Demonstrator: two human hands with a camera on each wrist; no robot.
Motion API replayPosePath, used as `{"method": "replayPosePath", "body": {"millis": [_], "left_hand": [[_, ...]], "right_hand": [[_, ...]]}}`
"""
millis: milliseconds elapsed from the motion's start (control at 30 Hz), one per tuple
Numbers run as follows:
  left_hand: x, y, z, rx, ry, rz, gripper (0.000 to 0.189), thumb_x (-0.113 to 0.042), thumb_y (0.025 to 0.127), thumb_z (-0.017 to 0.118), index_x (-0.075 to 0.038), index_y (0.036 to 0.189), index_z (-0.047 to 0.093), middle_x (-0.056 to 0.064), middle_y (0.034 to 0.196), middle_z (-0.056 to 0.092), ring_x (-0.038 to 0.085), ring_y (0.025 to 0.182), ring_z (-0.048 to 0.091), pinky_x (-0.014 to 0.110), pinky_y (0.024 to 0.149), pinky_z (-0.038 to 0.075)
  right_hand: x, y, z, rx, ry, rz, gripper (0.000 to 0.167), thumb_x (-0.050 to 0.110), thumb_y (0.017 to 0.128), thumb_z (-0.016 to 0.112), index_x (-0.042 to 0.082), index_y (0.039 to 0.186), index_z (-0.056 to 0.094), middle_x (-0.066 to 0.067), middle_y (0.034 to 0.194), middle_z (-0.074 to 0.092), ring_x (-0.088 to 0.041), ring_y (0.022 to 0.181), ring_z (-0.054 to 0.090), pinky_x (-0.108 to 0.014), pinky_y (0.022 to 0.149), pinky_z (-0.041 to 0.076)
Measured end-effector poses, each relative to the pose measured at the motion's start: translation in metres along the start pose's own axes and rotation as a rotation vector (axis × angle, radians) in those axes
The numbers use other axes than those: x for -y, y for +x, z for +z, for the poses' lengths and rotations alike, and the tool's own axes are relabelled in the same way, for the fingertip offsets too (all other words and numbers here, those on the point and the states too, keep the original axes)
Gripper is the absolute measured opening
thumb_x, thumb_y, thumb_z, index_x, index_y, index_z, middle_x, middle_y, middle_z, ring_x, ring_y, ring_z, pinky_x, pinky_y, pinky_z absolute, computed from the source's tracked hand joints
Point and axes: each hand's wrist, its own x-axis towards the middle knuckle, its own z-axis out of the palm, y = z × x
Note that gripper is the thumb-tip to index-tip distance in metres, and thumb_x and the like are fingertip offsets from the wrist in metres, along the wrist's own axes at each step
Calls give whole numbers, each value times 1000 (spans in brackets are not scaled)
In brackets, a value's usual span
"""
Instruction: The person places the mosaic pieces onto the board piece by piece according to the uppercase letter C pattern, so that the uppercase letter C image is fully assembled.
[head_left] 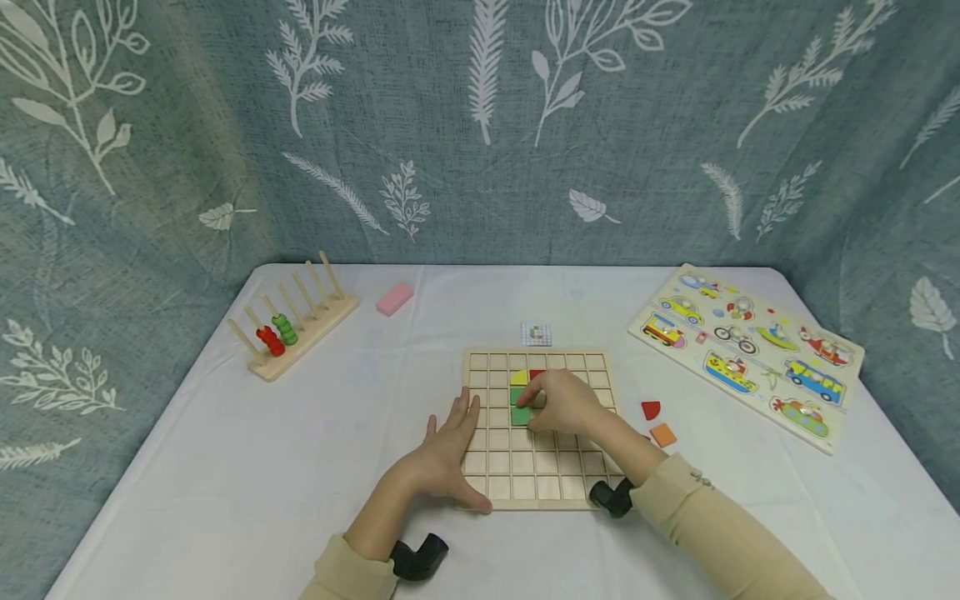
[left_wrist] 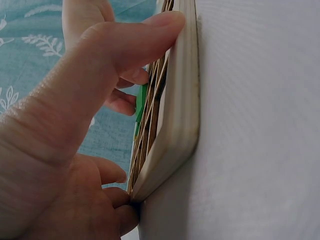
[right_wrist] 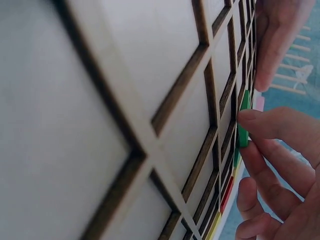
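Observation:
A square wooden grid board lies on the white table. At it, my right hand pinches a green square tile between thumb and fingers, tilted over a cell left of the board's middle. Just beyond that tile sit another green tile, a yellow piece and a red piece, partly hidden by the right hand. Along the board's left side rests my left hand, fingers spread. Its thumb touches the near edge in the left wrist view.
Right of the board lie a red quarter-round piece and an orange square tile. A small pattern card lies behind it. Farther off are a bead stand, a pink block and a vehicle peg puzzle.

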Motion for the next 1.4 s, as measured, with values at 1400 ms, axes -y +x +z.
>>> {"method": "replayPosePath", "body": {"millis": [1400], "left_hand": [[-1, -1, 3, -18, -17, -2, 135, -34, 44, 91, 6, 144, 8, 20, 150, -6, 32, 138, -2, 59, 105, -1]], "right_hand": [[-28, -22, -19, -65, 98, 17, 26, 10, 68, 77, 10, 93, 72, 3, 87, 65, -14, 57, 44, -26, 49, 37]]}}
